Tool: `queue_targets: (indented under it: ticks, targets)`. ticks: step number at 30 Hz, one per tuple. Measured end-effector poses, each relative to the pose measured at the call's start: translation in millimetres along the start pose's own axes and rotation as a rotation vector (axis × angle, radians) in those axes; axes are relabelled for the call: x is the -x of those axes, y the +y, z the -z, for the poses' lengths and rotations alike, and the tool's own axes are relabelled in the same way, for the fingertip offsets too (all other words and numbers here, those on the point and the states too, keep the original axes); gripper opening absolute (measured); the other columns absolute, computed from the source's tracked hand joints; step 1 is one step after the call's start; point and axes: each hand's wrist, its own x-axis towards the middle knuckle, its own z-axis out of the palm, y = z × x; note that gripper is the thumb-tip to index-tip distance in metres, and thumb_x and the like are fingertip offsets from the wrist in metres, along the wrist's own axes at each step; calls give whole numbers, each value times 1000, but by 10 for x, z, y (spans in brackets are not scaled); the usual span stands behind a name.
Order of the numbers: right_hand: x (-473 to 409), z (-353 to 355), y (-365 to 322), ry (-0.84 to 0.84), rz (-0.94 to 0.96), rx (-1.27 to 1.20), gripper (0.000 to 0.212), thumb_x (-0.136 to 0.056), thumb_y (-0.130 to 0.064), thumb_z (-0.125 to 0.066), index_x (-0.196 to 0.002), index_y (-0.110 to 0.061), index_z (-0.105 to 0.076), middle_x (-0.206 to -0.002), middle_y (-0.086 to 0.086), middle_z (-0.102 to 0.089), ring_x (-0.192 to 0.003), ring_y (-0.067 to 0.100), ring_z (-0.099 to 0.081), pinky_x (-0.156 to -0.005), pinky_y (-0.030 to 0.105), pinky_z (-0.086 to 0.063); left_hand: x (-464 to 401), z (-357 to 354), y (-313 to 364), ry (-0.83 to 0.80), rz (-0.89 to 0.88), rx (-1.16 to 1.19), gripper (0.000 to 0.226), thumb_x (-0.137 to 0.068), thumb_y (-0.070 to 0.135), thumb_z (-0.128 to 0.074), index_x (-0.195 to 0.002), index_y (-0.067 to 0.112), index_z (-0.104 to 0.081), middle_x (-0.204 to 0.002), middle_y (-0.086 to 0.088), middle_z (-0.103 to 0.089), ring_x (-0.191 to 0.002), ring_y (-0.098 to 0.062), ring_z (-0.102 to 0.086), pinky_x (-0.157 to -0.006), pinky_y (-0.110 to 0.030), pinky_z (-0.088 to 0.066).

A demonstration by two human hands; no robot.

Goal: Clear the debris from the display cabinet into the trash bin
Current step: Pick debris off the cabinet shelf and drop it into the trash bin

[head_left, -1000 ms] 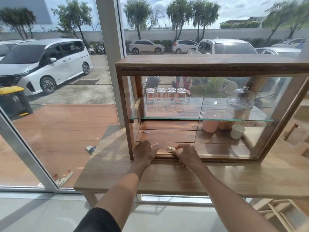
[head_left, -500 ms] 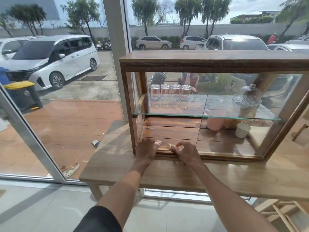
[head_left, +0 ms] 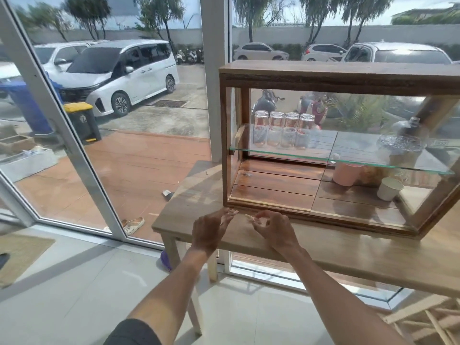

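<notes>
**Debris held in front of the cabinet**

I see the right hand (head_left: 272, 231) pinching a pale piece of debris (head_left: 249, 217) between thumb and finger, just before the display cabinet (head_left: 343, 78). The left hand (head_left: 211, 232) is beside it, fingers loosely apart, holding nothing I can see. Both are above the wooden table (head_left: 373, 260).

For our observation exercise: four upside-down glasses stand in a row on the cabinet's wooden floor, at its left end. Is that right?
Not quite. The head view shows the four glasses on the glass shelf, not the wooden floor. They are upside down, in a row, at the cabinet's left end.
</notes>
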Motion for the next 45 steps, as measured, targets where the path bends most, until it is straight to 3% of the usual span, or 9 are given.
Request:
queue_targets:
  ticks: [4,7,12,15,20,26,37,42,45]
  targets:
    - [231,-189,-263,-45,65,43,18,-84,-43,-77,-97,-32,-74,-56,-10,-59,-48,4,-52,-57,26,-42,341,232,-223,-3,38,43,28,-93,45,-58,-111,28,-70,-94,2,-77,-75,-17,-74,-65,-34,-61]
    - [391,-482,-590,-91,147,21,26,-84,-45,-75,-102,-27,-75,-62,-7,-65,-49,5,-55,-57,28,-48,653,390,-558,32,69,-60,45,-93,58,-42,-109,28,-71,-82,-2,-77,-65,-20,-72,-57,-34,-59]
    - [693,-1065,-1183,-232,263,17,24,-84,-40,-78,-106,-32,-74,-87,-12,-73,-72,7,-67,-65,24,-52,1253,907,-1092,15,218,-127,24,-91,43,-61,-110,31,-71,-93,1,-77,-81,-22,-72,-65,-33,-55]
    - [897,-1496,-1433,-295,345,-7,19,-82,-35,-81,-100,-29,-76,-65,-22,-60,-56,-5,-58,-58,14,-43,1725,1239,-1399,56,360,-166,20,-92,48,-57,-108,37,-65,-89,1,-76,-82,-25,-70,-65,-34,-52]
    - [1331,-2296,-1724,-505,447,29,16,-83,-33,-77,-96,-24,-75,-72,-1,-68,-66,19,-64,-64,33,-48,2581,1643,-1825,37,619,-199,29,-93,52,-55,-107,31,-70,-92,-2,-77,-86,-28,-71,-68,-35,-52]
    - [1918,-3120,-1797,-719,454,41,18,-81,-45,-74,-87,-28,-72,-45,-5,-52,-43,9,-48,-49,27,-33,3579,1818,-2008,-71,872,-218,34,-92,53,-57,-103,26,-73,-97,-3,-77,-91,-26,-71,-74,-34,-54]
    - [2481,-3838,-1714,-916,358,138,26,-83,-54,-72,-96,-31,-73,-65,-8,-63,-67,17,-63,-66,31,-49,4237,1679,-2204,-157,1133,-106,26,-90,44,-64,-102,23,-74,-97,-2,-77,-90,-24,-72,-76,-37,-57]
    - [2537,-3998,-1666,-1001,326,225,35,-82,-48,-77,-112,-32,-72,-100,4,-75,-96,25,-70,-83,34,-52,4263,1537,-2342,-225,1161,-96,32,-91,49,-61,-104,23,-73,-96,-3,-76,-91,-26,-70,-74,-37,-55]
    - [2458,-4026,-1622,-1004,323,238,36,-82,-48,-76,-114,-32,-71,-103,5,-75,-98,26,-69,-85,34,-52,4281,1475,-2439,-284,1169,-83,35,-90,53,-60,-103,22,-72,-96,-4,-76,-91,-28,-70,-75,-38,-56]
